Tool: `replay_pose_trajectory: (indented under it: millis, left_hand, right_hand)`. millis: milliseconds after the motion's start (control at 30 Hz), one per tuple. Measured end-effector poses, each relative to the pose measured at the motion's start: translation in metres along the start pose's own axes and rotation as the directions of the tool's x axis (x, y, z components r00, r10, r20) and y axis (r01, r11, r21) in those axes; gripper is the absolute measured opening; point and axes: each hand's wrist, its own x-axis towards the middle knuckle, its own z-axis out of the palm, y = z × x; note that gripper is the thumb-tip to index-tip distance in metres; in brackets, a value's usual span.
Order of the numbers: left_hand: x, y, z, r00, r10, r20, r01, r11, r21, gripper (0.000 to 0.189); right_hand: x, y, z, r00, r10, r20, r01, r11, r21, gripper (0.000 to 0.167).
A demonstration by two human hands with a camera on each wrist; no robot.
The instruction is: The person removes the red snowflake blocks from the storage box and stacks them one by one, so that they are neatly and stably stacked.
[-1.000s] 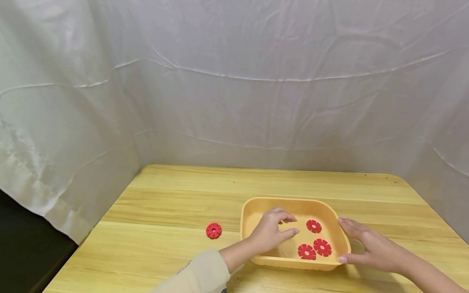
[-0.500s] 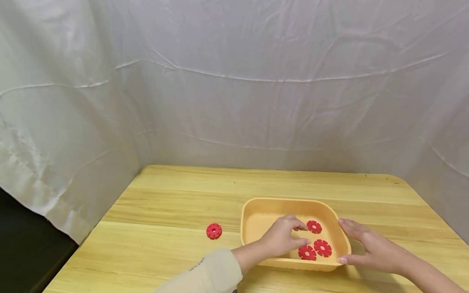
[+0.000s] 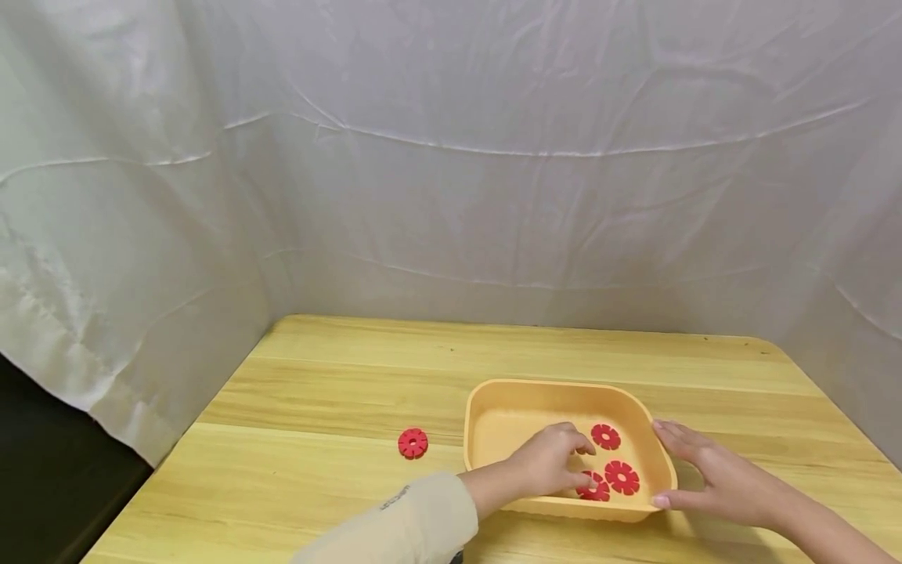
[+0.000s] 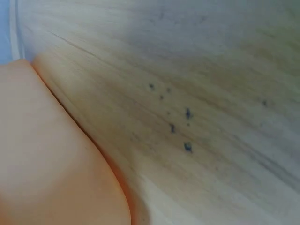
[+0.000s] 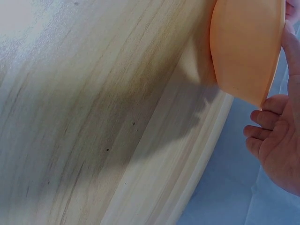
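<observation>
An orange tray (image 3: 493, 395) sits on the wooden table (image 3: 338, 376) with three red notched discs in it. My left hand (image 3: 582, 470) reaches into the tray, its curled fingers and thumb closing on the near disc (image 3: 599, 492), which they partly hide. Two more discs (image 3: 604, 435) (image 3: 622, 476) lie free beside it. My right hand (image 3: 676, 466) rests against the tray's right wall with straight fingers, thumb at the near corner. The right wrist view shows the tray's outer wall (image 5: 248, 47) and the fingers (image 5: 276, 140) beside it. The left wrist view shows only the tray wall (image 4: 47, 164) and table.
A fourth red disc (image 3: 412, 442) lies on the table left of the tray. White cloth (image 3: 451, 196) hangs behind and on both sides of the table. The table's left edge (image 3: 169, 462) drops to a dark floor.
My left hand has moved right and down inside the tray, from open above the floor to fingers closed on the near disc. The right hand and tray have stayed put.
</observation>
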Motion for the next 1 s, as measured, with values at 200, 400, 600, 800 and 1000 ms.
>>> replay_pose_trajectory:
  millis: [200,400,600,800,1000]
  left_hand:
    - [0.0027,0.0005,0.0035,0.998,-0.029,0.050,0.027,0.999,0.038,0.036]
    - [0.0041,-0.0007,0.0040,0.995,-0.035,0.093,0.028,0.996,0.081,0.036]
    - [0.0048,-0.0027,0.0049,0.994,0.008,0.105,-0.019,0.994,0.108,0.030]
    - [0.0051,-0.0039,0.0065,0.992,0.007,0.124,-0.020,0.994,0.105,0.029]
    - [0.0052,-0.0046,0.0072,0.992,0.005,0.126,-0.017,0.995,0.099,0.028]
  right_hand:
    - [0.0001,-0.0006,0.0001,1.000,0.003,0.005,-0.003,1.000,0.005,0.088]
    - [0.0009,-0.0003,-0.0006,1.000,0.006,0.010,-0.006,1.000,0.013,0.089]
    - [0.0005,-0.0005,-0.0002,1.000,0.014,0.008,-0.015,1.000,0.011,0.089]
    - [-0.0009,-0.0004,0.0005,1.000,0.015,-0.004,-0.015,1.000,0.009,0.088]
    - [-0.0011,0.0009,0.0011,1.000,0.020,0.000,-0.020,1.000,0.012,0.088]
